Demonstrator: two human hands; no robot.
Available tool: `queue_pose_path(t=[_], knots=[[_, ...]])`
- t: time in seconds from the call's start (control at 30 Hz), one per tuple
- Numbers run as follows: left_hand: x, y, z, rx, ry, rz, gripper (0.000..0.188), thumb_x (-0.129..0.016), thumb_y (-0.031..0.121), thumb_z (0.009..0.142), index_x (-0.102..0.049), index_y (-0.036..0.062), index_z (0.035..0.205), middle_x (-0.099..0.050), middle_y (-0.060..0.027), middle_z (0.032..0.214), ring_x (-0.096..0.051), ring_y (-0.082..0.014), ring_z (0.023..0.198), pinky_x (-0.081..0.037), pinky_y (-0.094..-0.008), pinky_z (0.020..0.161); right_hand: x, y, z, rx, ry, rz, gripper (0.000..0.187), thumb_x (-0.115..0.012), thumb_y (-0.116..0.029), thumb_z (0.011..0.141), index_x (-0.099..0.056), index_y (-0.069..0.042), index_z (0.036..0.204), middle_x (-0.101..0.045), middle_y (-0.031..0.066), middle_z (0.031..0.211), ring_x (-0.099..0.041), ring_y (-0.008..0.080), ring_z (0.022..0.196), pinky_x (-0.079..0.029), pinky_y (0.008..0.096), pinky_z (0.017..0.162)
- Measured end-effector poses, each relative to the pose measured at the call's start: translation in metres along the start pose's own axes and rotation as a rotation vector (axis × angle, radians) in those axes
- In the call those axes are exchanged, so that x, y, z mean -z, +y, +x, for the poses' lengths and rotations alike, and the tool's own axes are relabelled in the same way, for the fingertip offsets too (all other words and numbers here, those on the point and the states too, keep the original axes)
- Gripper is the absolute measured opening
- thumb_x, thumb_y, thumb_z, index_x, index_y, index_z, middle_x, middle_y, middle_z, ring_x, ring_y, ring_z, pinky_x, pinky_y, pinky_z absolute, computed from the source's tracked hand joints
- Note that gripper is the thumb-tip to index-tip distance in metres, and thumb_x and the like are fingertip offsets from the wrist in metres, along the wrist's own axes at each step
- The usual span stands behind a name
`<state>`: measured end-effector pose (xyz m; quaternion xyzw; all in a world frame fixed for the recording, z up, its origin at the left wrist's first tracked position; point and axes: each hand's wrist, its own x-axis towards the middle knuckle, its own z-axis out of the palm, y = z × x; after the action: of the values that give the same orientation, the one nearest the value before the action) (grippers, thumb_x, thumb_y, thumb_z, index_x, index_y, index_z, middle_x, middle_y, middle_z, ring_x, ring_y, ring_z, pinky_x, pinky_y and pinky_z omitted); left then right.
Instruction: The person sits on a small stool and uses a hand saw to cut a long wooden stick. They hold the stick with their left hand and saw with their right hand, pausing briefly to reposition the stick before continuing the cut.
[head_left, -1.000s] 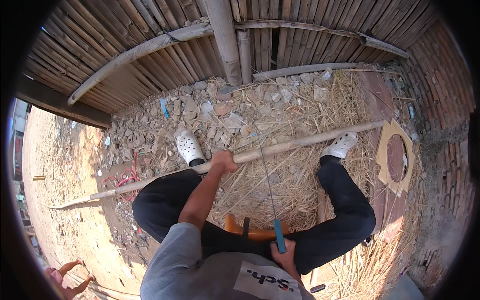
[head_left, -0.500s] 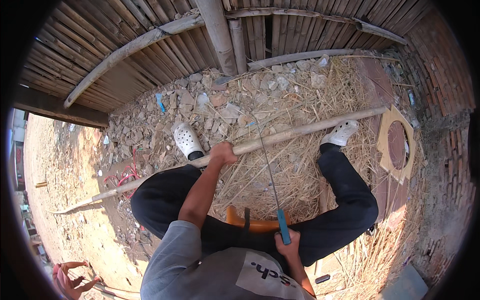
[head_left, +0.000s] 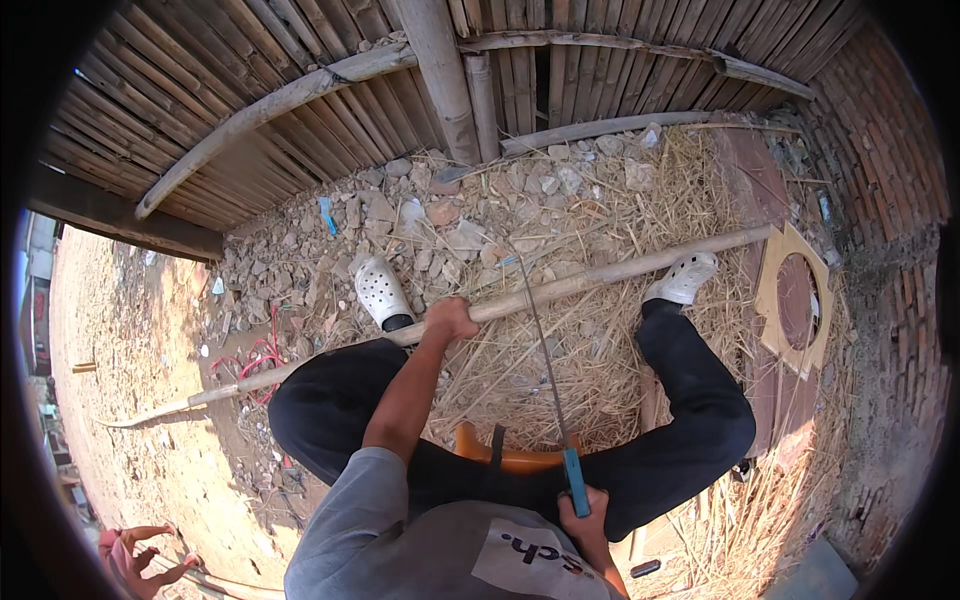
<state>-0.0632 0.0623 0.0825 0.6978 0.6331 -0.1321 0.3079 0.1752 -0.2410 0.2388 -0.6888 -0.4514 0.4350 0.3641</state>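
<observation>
A long pale wooden pole (head_left: pixel 600 274) slants across in front of me, its far right part passing by my right shoe. My left hand (head_left: pixel 452 318) is closed around the pole between my feet. In my right hand (head_left: pixel 584 512), low by my right thigh, is the blue handle of a handsaw (head_left: pixel 577 480). The saw's long thin blade reaches away from me and crosses the pole, right of my left hand. Whether its teeth have cut into the wood cannot be made out.
An orange seat (head_left: pixel 525 460) is beneath me. Rubble (head_left: pixel 378 212) and dry straw (head_left: pixel 690 190) cover the ground. A flat board with a round hole (head_left: pixel 773 300) lies right, by a brick wall (head_left: pixel 890 150). Ahead stands a slatted wooden wall (head_left: pixel 590 85); red cord (head_left: pixel 262 355) lies left.
My right hand has drawn the handsaw back toward me, the blade still across the pole. My left hand keeps its hold; the whole view has shifted slightly.
</observation>
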Motion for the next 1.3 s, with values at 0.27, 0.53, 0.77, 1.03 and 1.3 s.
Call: queue_pose_path(t=[0.27,0.53,0.77,1.03,1.3], knots=[[0.029,0.015,-0.012,-0.018,0.02,0.015,0.046,-0.063,0.027,0.063,-0.071,0.0079,0.104,-0.069,-0.0185,0.106,-0.067,-0.0314,0.101,-0.053,-0.0415,0.088,-0.073,-0.013,0.202,0.057,-0.025,0.036,0.025,-0.063,-0.011,0.08,-0.049,-0.002,0.061,-0.045,-0.0019,0.051,-0.042,0.0073,0.048,-0.036,0.0302,0.046],[-0.034,0.001,0.037,0.015,-0.058,-0.011,0.047,-0.063,0.026,0.059,-0.072,0.0087,0.101,-0.069,-0.0181,0.107,-0.066,-0.0315,0.102,-0.053,-0.0405,0.089,-0.02,0.052,0.029,-0.037,-0.085,-0.034,0.018,-0.066,-0.009,0.077,-0.055,-0.002,0.065,-0.05,0.0028,0.053,-0.05,0.0071,0.051,-0.043,0.0284,0.05],[-0.025,0.022,0.023,-0.01,-0.072,-0.032,0.051,-0.063,0.026,0.061,-0.07,0.01,0.109,-0.067,-0.0181,0.112,-0.064,-0.0329,0.107,-0.051,-0.0424,0.093,-0.066,0.073,0.187,-0.06,-0.04,0.065,0.025,-0.064,-0.012,0.079,-0.052,0.0,0.061,-0.049,0.003,0.051,-0.046,0.01,0.047,-0.04,0.032,0.047],[-0.033,0.023,0.059,-0.063,-0.029,0.014,0.047,-0.061,0.027,0.063,-0.072,0.0077,0.105,-0.068,-0.0183,0.109,-0.065,-0.0331,0.104,-0.052,-0.0415,0.09,-0.001,0.063,0.056,-0.048,-0.059,-0.028,0.021,-0.066,-0.01,0.074,-0.052,-0.002,0.061,-0.047,0.0044,0.049,-0.048,0.0094,0.047,-0.042,0.033,0.047],[0.024,-0.023,0.013,-0.015,-0.093,0.007,0.05,-0.063,0.025,0.061,-0.071,0.0095,0.108,-0.068,-0.0174,0.11,-0.065,-0.0318,0.104,-0.052,-0.0411,0.091,-0.117,0.045,0.201,-0.004,-0.014,0.066,0.025,-0.063,-0.01,0.079,-0.049,-0.004,0.059,-0.045,-0.0024,0.052,-0.043,0.0067,0.048,-0.037,0.0288,0.046]])
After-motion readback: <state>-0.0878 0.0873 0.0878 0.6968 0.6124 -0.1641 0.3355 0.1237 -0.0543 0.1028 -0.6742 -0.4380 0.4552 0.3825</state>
